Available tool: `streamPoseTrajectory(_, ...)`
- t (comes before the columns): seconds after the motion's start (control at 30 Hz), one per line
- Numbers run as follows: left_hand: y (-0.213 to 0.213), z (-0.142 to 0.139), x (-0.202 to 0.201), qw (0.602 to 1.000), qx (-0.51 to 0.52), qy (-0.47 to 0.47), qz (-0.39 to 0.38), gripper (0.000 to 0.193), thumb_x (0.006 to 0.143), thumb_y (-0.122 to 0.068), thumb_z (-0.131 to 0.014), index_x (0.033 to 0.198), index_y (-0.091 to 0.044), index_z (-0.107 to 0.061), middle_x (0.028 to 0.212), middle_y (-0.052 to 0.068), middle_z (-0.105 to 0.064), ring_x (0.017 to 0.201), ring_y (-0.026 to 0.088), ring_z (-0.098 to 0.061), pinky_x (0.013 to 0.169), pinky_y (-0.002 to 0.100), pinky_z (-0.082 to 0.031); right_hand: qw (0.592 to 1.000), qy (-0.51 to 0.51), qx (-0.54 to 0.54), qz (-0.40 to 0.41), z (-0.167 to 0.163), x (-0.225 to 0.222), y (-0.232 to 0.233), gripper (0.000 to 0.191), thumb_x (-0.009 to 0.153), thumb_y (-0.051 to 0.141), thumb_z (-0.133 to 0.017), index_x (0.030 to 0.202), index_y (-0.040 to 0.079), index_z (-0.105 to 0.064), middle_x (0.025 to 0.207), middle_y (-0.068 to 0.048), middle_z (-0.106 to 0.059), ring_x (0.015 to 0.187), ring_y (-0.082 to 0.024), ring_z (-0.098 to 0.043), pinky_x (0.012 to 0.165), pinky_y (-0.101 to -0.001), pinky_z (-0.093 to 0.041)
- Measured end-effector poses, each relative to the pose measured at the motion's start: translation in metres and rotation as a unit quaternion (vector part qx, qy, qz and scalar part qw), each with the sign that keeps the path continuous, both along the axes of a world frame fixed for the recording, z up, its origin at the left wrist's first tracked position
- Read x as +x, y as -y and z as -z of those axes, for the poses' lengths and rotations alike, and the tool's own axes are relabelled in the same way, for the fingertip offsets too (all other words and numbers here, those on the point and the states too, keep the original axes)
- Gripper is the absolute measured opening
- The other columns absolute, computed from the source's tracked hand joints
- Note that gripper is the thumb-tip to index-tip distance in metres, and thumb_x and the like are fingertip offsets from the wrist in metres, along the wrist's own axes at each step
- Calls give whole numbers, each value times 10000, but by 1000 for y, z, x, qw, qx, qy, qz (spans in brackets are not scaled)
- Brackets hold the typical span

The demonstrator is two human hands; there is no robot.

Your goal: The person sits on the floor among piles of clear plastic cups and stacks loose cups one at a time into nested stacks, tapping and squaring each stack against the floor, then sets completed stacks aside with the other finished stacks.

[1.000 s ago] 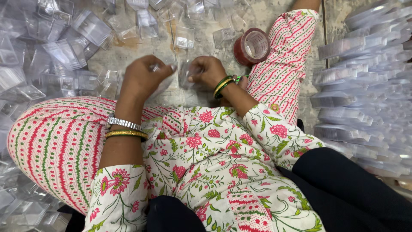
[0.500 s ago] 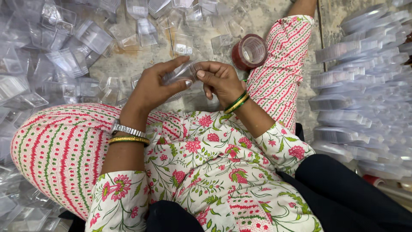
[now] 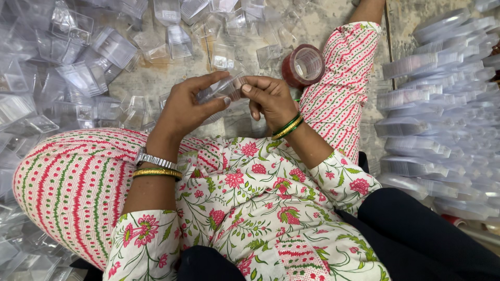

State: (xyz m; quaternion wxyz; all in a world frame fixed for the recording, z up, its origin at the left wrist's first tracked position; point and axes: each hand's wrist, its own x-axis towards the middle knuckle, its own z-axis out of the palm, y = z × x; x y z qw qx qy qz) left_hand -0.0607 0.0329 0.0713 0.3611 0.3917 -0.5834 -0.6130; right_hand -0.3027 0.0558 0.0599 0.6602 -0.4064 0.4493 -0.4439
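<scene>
- Concrete floor point(image 3: 156, 83) lies littered with clear boxes point(image 3: 112, 47) beyond both hands.
- Left hand point(image 3: 182, 106) curls half-closed around a clear box point(image 3: 221, 89), thumb beneath, steadying it.
- Right hand point(image 3: 268, 99) pinches the box's near end with its fingertips, seemingly to press it together.
- Tape roll point(image 3: 304, 65) sits just beyond the right hand.
- Stacked lids point(image 3: 432, 99) lie well right of it.

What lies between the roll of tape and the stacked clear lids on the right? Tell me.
In the head view, the person's lower leg in red-patterned cloth lies between the roll of tape and the stacked clear lids, with a strip of bare floor beyond it.
</scene>
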Motion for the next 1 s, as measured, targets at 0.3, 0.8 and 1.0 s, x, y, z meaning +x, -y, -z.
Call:
streamPoseTrajectory(0.3, -2, -6, -1, 994, 8, 110, -25, 479, 779, -218, -837, 1194, -120, -620, 914, 43, -668, 792, 125, -610, 694, 296, -506, 1000, -15, -7, -16, 0, -1, 2, 283, 1041, 139, -645, 1252, -40, -700, 1032, -156, -777, 585, -72, -599, 533, -205, -492)
streamPoseTrajectory(0.8, 8, 19, 12, 945, 35, 303, -121, 519, 828, -396, -796, 1268, -157, -662, 1030, 183, -720, 928, 304, -688, 815, 425, -531, 906, -356, -225, -29, 27, 41, 80, 226, 1038, 217, -690, 1151, 41, -779, 1004, -85, -816, 876, -117, -763, 810, -281, -613)
streamPoseTrajectory(1.0, 16, 23, 19, 924, 40, 149, -349, 363, 1006, -417, -683, 1181, -101, -640, 876, 103, -649, 766, 177, -549, 701, 369, -460, 693, -542, -469, -81, 16, 110, 127, 670, 716, 34, -739, 1368, 128, -613, 1372, -150, -614, 1135, -403, -659, 970, -457, -534)
